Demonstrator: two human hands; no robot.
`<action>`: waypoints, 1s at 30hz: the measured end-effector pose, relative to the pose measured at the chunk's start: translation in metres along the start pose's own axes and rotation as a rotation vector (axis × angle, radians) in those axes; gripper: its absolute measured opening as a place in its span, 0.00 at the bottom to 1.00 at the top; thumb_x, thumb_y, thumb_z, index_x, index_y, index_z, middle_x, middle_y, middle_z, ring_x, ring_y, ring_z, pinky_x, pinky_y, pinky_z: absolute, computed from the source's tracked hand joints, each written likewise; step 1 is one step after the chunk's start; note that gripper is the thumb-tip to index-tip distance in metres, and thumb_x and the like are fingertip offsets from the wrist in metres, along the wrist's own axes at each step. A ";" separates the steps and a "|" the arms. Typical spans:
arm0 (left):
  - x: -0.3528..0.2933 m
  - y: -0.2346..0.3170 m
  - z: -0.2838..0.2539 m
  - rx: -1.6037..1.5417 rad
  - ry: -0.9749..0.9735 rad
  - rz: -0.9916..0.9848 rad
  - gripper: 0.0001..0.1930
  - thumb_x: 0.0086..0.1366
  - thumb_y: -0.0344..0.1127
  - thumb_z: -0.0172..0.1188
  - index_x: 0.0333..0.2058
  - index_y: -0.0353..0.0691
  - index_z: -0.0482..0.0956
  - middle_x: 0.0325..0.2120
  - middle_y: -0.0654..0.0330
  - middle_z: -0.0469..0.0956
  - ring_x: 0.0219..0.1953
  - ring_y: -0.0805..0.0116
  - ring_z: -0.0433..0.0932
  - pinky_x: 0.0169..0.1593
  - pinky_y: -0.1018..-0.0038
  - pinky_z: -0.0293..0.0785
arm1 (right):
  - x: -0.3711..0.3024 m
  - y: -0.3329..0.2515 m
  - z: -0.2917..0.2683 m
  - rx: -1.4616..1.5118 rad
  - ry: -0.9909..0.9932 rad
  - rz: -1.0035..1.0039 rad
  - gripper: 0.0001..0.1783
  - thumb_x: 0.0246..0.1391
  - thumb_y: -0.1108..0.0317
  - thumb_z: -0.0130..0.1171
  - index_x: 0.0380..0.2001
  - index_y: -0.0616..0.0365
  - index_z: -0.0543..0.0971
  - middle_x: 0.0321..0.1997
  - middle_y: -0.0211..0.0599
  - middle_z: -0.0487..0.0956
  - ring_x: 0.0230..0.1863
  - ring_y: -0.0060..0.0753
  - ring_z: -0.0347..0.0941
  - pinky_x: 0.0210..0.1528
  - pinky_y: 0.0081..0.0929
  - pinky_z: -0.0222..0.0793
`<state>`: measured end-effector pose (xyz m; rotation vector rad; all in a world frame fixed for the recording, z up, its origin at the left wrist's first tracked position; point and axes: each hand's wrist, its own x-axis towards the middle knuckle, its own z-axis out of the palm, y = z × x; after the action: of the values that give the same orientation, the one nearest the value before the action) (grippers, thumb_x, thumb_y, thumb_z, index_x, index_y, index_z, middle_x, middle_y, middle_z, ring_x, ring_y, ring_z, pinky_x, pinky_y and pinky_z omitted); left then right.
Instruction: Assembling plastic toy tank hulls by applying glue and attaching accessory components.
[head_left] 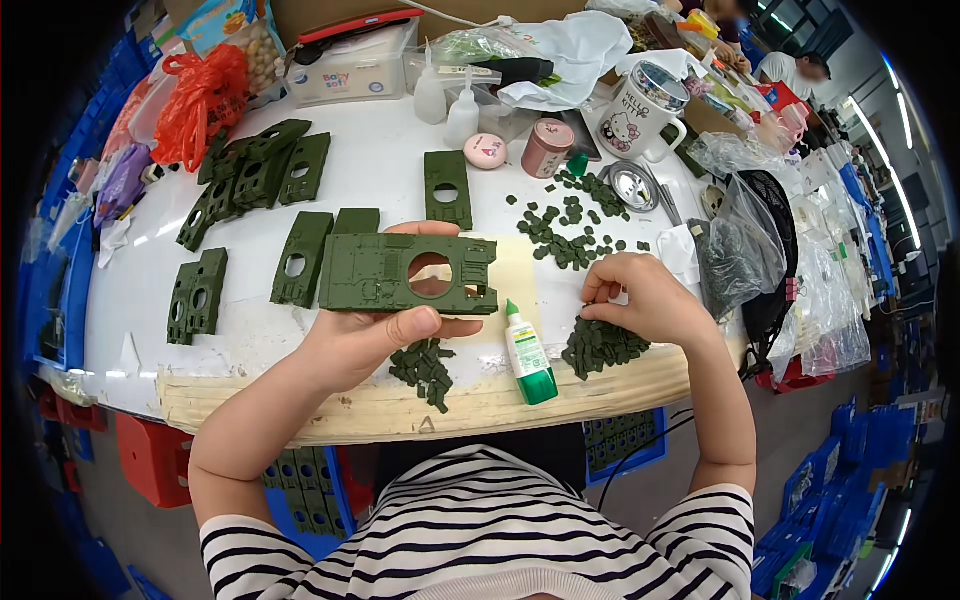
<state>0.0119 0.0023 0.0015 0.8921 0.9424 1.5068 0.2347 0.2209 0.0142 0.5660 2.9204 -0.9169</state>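
Note:
My left hand point(370, 335) holds a flat green plastic panel point(385, 272) with a round hole, level above the white table point(150, 320), thumb on its near edge. My right hand point(645, 298) rests with fingertips pinched over a pile of small green parts point(603, 346) at the table's front right; whether a part is between the fingers is hidden. A small glue bottle with a green cap point(527, 354) lies between my hands. A second small pile of green parts point(424, 366) sits under my left hand.
Several more green panels point(250, 175) lie across the left and middle of the table. Loose green bits point(572, 225) are scattered at centre right. A mug point(640, 112), pink tin point(546, 148), squeeze bottles point(461, 112), red bag point(200, 100) and dark bags point(730, 255) stand around.

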 end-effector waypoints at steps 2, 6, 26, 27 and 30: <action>0.001 -0.001 0.000 -0.005 -0.012 0.006 0.41 0.57 0.46 0.68 0.63 0.41 0.54 0.60 0.51 0.62 0.57 0.52 0.70 0.55 0.54 0.76 | 0.001 0.002 0.002 0.032 -0.014 0.014 0.08 0.42 0.72 0.68 0.24 0.62 0.78 0.24 0.39 0.79 0.28 0.37 0.76 0.33 0.31 0.71; 0.003 0.004 0.000 0.021 -0.018 0.013 0.40 0.58 0.44 0.68 0.63 0.42 0.54 0.62 0.49 0.59 0.57 0.51 0.70 0.56 0.53 0.75 | 0.000 -0.002 -0.002 0.077 -0.034 -0.020 0.07 0.44 0.73 0.67 0.23 0.62 0.78 0.23 0.38 0.79 0.26 0.33 0.76 0.31 0.27 0.71; 0.006 0.001 -0.013 -0.077 0.004 0.103 0.33 0.61 0.34 0.64 0.61 0.48 0.56 0.65 0.46 0.55 0.59 0.52 0.68 0.57 0.52 0.74 | 0.038 -0.069 0.009 0.920 0.229 -0.202 0.07 0.52 0.80 0.62 0.35 0.67 0.78 0.35 0.36 0.81 0.38 0.20 0.79 0.42 0.15 0.75; 0.006 0.003 -0.012 -0.073 0.009 0.104 0.33 0.61 0.34 0.64 0.61 0.48 0.56 0.65 0.46 0.55 0.59 0.52 0.68 0.57 0.52 0.74 | 0.038 -0.069 0.011 0.956 0.233 -0.151 0.06 0.52 0.80 0.62 0.35 0.66 0.77 0.35 0.36 0.81 0.38 0.20 0.79 0.43 0.16 0.75; 0.006 0.003 -0.012 -0.065 0.020 0.091 0.33 0.61 0.35 0.64 0.61 0.48 0.56 0.64 0.46 0.55 0.59 0.52 0.68 0.56 0.52 0.74 | 0.037 -0.066 0.018 0.996 0.214 -0.153 0.07 0.52 0.80 0.63 0.35 0.66 0.77 0.35 0.35 0.81 0.37 0.21 0.79 0.42 0.17 0.75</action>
<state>-0.0011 0.0070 -0.0006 0.8841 0.8725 1.6174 0.1756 0.1733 0.0308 0.4552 2.4828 -2.4637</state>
